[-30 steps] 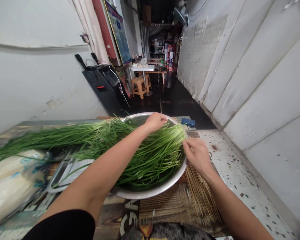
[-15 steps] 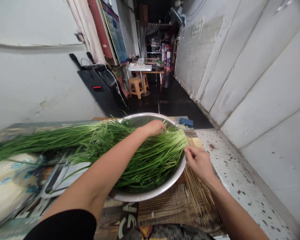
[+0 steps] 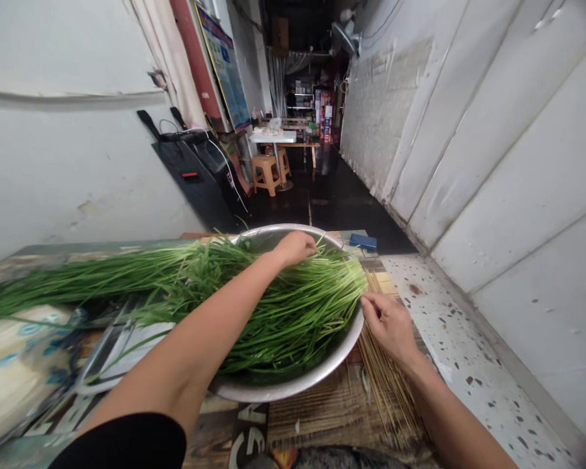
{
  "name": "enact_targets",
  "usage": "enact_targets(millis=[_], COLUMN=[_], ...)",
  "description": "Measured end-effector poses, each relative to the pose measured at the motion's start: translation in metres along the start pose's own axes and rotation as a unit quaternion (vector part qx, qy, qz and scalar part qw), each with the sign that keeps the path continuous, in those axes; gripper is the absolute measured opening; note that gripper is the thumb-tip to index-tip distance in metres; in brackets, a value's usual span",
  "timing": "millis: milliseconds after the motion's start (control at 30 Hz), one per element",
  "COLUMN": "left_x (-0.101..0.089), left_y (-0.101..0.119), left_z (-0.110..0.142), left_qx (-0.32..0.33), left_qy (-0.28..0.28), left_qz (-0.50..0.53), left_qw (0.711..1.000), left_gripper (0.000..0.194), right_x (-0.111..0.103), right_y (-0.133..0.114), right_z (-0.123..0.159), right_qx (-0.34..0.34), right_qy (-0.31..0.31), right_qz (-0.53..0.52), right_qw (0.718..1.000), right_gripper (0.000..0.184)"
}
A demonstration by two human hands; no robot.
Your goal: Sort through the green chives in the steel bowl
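Observation:
A large heap of long green garlic chives (image 3: 293, 312) fills the metal basin (image 3: 293, 391), with the pale stem ends bunched toward the right rim. Reaching across the heap, my left hand (image 3: 297, 249) has its fingers curled together on chives near the basin's far side; its fingertips are partly hidden. At the right rim, my right hand (image 3: 389, 320) is closed in a pinch at the pale chive ends. Below that hand, thin bamboo skewers (image 3: 383, 371) lie on the wood-patterned table (image 3: 215, 430).
More chives (image 3: 92, 277) spread left over the table. A plastic-wrapped pale package (image 3: 24, 365) and a metal tray (image 3: 90, 384) stand at the left. A small blue box (image 3: 363, 241) sits beyond the basin. White wall panels (image 3: 527, 163) run along the right.
My left hand has drawn back slightly to the left over the chives. My right hand stays at the stem ends by the rim. The view has shifted very slightly.

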State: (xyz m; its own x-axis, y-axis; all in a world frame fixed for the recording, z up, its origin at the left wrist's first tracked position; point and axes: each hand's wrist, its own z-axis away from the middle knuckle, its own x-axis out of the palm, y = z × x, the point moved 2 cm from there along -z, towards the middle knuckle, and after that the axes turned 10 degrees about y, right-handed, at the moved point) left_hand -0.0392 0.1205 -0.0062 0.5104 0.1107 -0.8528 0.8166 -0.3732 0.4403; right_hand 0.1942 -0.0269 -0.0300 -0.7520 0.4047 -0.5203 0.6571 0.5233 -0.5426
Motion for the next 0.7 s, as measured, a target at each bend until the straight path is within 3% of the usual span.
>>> enact_targets(millis=[333, 467, 700], left_x=[-0.007, -0.011, -0.011], left_y=[-0.008, -0.019, -0.020], left_z=[-0.010, -0.010, -0.004], left_qx=[-0.063, -0.112, -0.026], left_qy=[-0.005, -0.017, -0.094], left_qz=[-0.018, 0.023, -0.041], left_qw=[0.998, 0.993, 0.994], left_gripper=[0.032, 0.029, 0.019], right_x=[-0.001, -0.001, -0.001], right_y=[0.002, 0.002, 0.002], right_z=[0.005, 0.004, 0.004], right_qx=[-0.033, -0.041, -0.045], right_qy=[0.024, 0.030, 0.028], right_qz=[-0.002, -0.002, 0.006], right_qw=[0.999, 0.999, 0.999], right_gripper=[0.018, 0.017, 0.017])
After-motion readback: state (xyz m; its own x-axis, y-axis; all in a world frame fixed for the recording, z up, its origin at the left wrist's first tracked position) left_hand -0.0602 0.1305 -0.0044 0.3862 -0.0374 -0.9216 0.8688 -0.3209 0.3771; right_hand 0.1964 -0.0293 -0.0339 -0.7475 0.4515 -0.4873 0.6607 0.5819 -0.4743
